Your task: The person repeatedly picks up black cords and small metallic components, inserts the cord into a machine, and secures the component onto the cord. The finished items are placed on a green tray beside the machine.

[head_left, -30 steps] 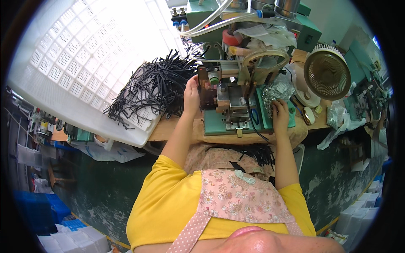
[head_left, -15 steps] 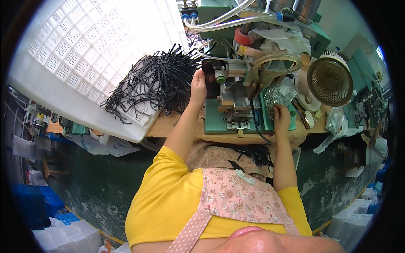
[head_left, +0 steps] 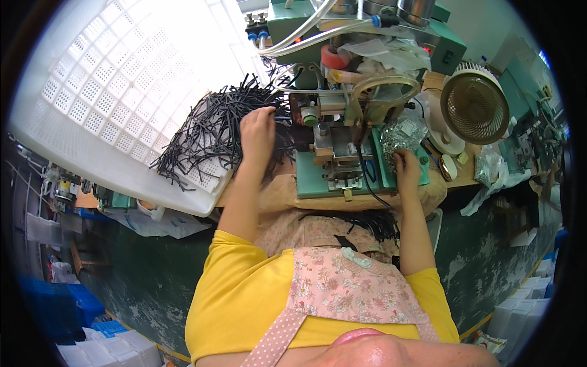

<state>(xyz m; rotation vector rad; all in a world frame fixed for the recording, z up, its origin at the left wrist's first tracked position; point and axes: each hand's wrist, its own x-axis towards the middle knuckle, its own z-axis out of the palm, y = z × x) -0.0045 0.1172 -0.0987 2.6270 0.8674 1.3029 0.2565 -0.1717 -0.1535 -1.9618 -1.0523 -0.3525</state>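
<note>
My left hand (head_left: 258, 136) is over the right part of a tangled pile of thin black strips (head_left: 214, 125), its fingers curled together. Whether a strip is between them is too small to tell. The pile lies on a white perforated tray. My right hand (head_left: 408, 169) is at a clear plastic bag of small shiny metal pieces (head_left: 400, 137), thumb and fingers pinched at its near edge. What they hold, if anything, cannot be made out. Between the hands stands a small green bench press (head_left: 339, 156) with a metal block and fixture.
A large white perforated crate (head_left: 116, 92) leans over the left side. Air tubes (head_left: 306, 43) run above the press. A round fan (head_left: 475, 107) stands at the right, near a small oval metal-rimmed object (head_left: 448, 167). More black strips (head_left: 373, 225) lie across my lap.
My left hand has moved left from beside the press to over the strip pile. My right hand stays at the bag of metal pieces. The view has shifted slightly.
</note>
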